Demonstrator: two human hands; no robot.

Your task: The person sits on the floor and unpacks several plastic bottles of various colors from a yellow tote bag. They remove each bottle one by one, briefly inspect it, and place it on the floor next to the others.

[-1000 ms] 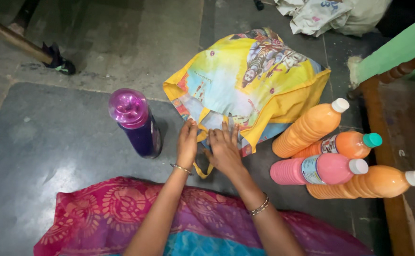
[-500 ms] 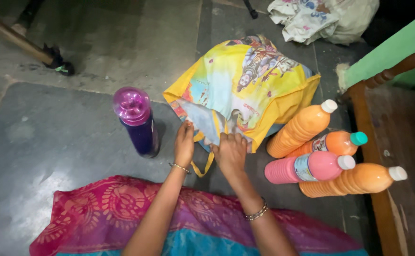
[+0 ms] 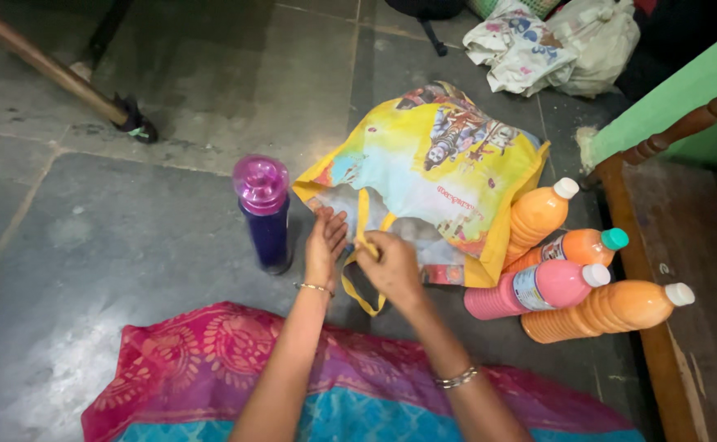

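A grey stone floor [image 3: 129,237] fills the view, with a pink-and-blue cloth across the person's lap at the bottom edge. The yellow printed bag [image 3: 432,176] lies flat on the floor and serves as the landmark here. At its near edge the right hand [image 3: 389,263] is closed around a yellow strap [image 3: 361,237], pinching it where it meets the bag's mouth. The left hand [image 3: 323,241] is loosely open just left of that, fingers touching the same edge of the bag.

Left of the bag, close to the left hand, a purple bottle [image 3: 266,214] stands upright. It looks tall and narrow, so a sweep of the left forearm could probably knock it over. Right of the bag four bottles [image 3: 575,278], orange and pink, lie on their sides, touching one another and the bag's edge. A sharp tug on the strap may drag the bag and set them rolling. Beyond the bag lies crumpled white cloth [image 3: 538,49].
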